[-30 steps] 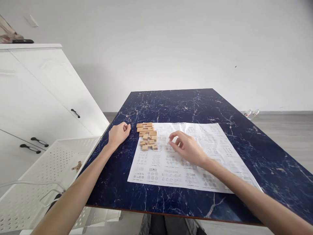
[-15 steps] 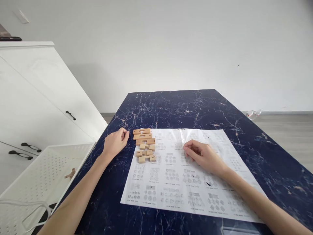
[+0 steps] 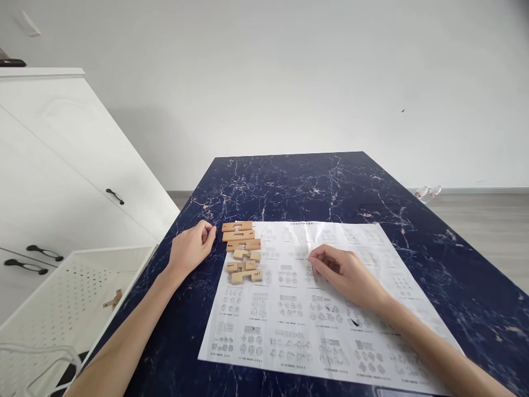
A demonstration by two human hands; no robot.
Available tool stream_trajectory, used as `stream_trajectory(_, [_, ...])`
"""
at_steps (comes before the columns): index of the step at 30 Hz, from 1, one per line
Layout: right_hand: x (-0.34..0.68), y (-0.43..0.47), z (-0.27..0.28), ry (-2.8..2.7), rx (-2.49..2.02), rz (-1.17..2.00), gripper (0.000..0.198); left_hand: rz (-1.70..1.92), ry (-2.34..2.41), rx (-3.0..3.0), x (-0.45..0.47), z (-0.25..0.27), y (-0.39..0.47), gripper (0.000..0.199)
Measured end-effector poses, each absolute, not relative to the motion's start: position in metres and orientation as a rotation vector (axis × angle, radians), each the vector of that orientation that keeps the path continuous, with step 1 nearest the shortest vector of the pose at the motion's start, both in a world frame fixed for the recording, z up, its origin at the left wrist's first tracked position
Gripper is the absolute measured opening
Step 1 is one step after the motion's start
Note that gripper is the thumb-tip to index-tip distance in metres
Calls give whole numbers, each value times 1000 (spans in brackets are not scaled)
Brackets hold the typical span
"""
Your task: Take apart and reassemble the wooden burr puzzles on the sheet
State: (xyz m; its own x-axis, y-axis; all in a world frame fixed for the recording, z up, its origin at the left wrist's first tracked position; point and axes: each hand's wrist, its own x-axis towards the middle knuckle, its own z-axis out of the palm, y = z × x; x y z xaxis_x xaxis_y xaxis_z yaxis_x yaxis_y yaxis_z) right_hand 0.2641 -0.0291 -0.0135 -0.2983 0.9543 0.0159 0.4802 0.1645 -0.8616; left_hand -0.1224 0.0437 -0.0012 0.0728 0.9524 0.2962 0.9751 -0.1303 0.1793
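Note:
A printed sheet of paper (image 3: 285, 300), covered in rows of small diagrams, lies on the dark blue marbled table (image 3: 281, 187). Along its upper left edge several notched wooden puzzle pieces form a column: long slotted bars such as the bar marked 2 (image 3: 247, 235) at the top, shorter notched blocks such as the block marked 3 (image 3: 256, 275) below. My left hand (image 3: 190, 248) rests on the table just left of the bars, curled into a loose fist with nothing visible in it. My right hand (image 3: 345, 273) lies on the sheet, fingers bent and thumb against them, nothing showing between.
A white cabinet (image 3: 82, 154) with black handles stands to the left. Below it, a white perforated basket (image 3: 45, 309) holds a small wooden piece (image 3: 112, 298) and a white cable (image 3: 41, 348). A pale wall (image 3: 281, 77) rises behind the table.
The camera view has tilted slightly, so the sheet and pieces appear a little lower. Both hands keep their pose and place, and the wooden pieces keep their arrangement.

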Motion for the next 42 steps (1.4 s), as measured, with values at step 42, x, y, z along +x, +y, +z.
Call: stream_trajectory(42, [257,-23,-16,-1877,-1356,1020,28,-698,-1622,-2823,-113,-8,42,43])
